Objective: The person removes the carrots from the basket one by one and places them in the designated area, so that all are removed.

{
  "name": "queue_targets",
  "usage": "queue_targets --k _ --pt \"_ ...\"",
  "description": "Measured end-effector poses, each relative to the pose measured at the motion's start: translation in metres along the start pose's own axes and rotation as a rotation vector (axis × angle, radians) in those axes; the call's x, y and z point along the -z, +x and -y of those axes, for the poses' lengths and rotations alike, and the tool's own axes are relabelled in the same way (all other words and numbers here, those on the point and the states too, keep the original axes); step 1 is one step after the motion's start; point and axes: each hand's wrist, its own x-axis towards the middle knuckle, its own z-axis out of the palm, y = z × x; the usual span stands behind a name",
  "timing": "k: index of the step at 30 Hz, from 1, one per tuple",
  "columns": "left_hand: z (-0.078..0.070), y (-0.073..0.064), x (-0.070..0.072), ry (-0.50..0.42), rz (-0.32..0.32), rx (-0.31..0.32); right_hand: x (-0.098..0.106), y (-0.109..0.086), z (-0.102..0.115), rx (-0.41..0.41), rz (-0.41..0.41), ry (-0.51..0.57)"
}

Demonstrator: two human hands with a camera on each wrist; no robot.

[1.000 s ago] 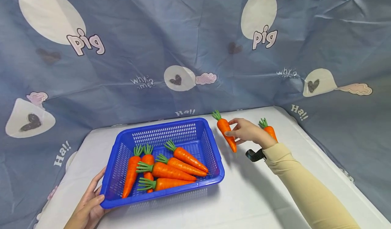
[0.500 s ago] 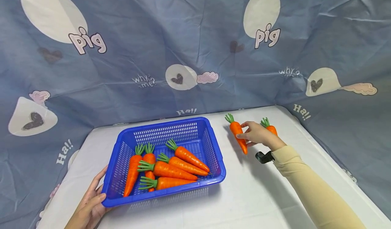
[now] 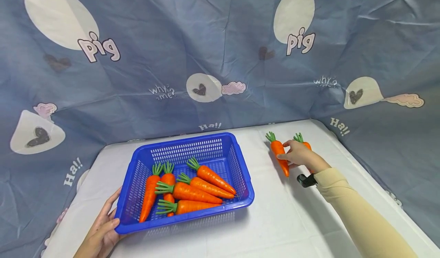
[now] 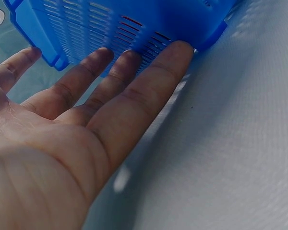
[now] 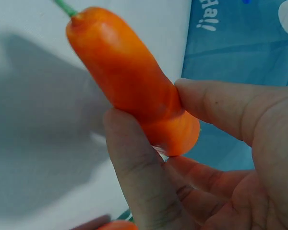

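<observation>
Just now, the tapered orange carrot with a green top [image 3: 277, 147] has been carried farther right, away from the blue perforated plastic basket [image 3: 154, 223]. It is pinched by the thumb and fingers of the right hand [image 3: 300, 154], just beside a second orange carrot [image 3: 307, 146], partly hidden; whether the white cloth [image 3: 268, 219] is touched cannot be told. Thus two carrots are seen outside, six inside. Compared with half a second earlier, the gap between the two outer carrots has been narrowed, while the basket, touched by the left hand's [image 3: 103, 229] extended fingers, has been left in place.
</observation>
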Motion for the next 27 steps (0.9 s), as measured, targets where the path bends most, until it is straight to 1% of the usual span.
queue_targets --k 4,6,9,11,16,19,21,23,27 --pt "0.0 0.0 0.002 -0.032 0.056 -0.024 0.003 -0.002 -0.008 -0.002 -0.015 -0.04" --pt "0.0 0.0 0.002 -0.035 0.067 -0.028 0.004 -0.003 -0.012 -0.006 -0.025 -0.059" --pt "0.0 0.0 0.001 -0.02 0.026 -0.009 0.006 -0.005 -0.016 -0.004 -0.027 -0.075" --pt "0.001 0.0 0.002 -0.016 0.015 -0.003 0.007 -0.006 -0.018 -0.002 -0.034 -0.087" --pt "0.001 0.0 0.002 -0.021 0.025 -0.009 0.01 -0.007 -0.021 -0.011 -0.047 -0.119" --pt "0.001 -0.001 0.001 -0.001 -0.016 0.011 0.01 -0.007 -0.023 -0.014 -0.055 -0.141" --pt "0.001 -0.001 0.001 0.008 -0.029 0.017 0.01 -0.005 -0.025 -0.013 -0.058 -0.154" --pt "0.001 -0.001 0.001 0.007 -0.022 0.014 0.01 -0.004 -0.027 -0.015 -0.064 -0.161" --pt "-0.001 0.0 0.0 -0.006 0.018 0.001 0.011 -0.003 -0.029 -0.025 -0.069 -0.16"
